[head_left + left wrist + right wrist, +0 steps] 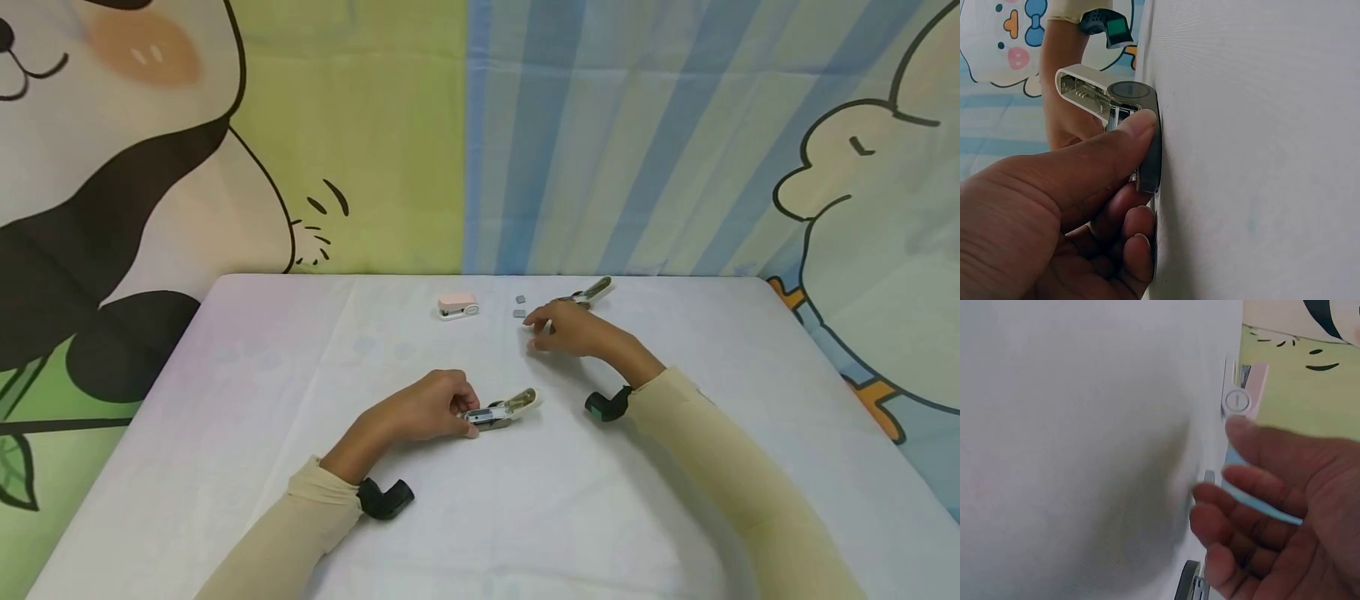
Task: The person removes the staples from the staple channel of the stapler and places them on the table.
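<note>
My left hand [431, 404] pinches a small stapler [491, 414] between thumb and fingers, low over the table. Its top arm is swung up, baring the metal staple channel, and the left wrist view shows the hollow inside of that raised cover [1085, 94]. My right hand [570, 329] hovers near the back of the table with loosely bent fingers and nothing in them. Just left of its fingertips lie two small grey staple strips [520, 314]. Beyond it lies a second stapler [596, 287] with its top also raised, partly hidden by the hand.
A pink and white stapler [457, 306] stands near the back edge, left of the staple strips. White cloth covers the table [337, 350]. Behind rises a curtain [600, 133] printed with cartoon animals. Each wrist wears a black camera [386, 500].
</note>
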`<control>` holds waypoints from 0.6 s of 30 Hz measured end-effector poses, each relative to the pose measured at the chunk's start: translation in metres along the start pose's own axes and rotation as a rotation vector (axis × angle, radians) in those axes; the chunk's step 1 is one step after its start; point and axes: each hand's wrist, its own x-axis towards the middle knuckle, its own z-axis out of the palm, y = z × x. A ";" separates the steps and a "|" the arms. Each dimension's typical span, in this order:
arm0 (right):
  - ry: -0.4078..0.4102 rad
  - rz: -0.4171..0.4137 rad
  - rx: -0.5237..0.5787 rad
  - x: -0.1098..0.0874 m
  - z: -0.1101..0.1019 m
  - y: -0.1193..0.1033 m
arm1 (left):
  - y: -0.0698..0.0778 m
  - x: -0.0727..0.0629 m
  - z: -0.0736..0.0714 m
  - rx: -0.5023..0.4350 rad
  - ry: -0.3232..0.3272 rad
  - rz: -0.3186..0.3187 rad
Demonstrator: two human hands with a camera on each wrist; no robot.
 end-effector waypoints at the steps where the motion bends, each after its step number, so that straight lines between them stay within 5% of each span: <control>1: -0.017 -0.031 0.008 -0.003 0.001 -0.001 | 0.000 0.000 0.000 -0.001 -0.002 -0.001; 10: -0.093 -0.183 0.110 -0.021 0.002 -0.021 | 0.001 0.001 -0.001 -0.003 0.001 -0.019; 18: -0.252 -0.289 0.184 -0.036 0.007 -0.031 | 0.002 0.001 -0.001 -0.001 0.000 -0.028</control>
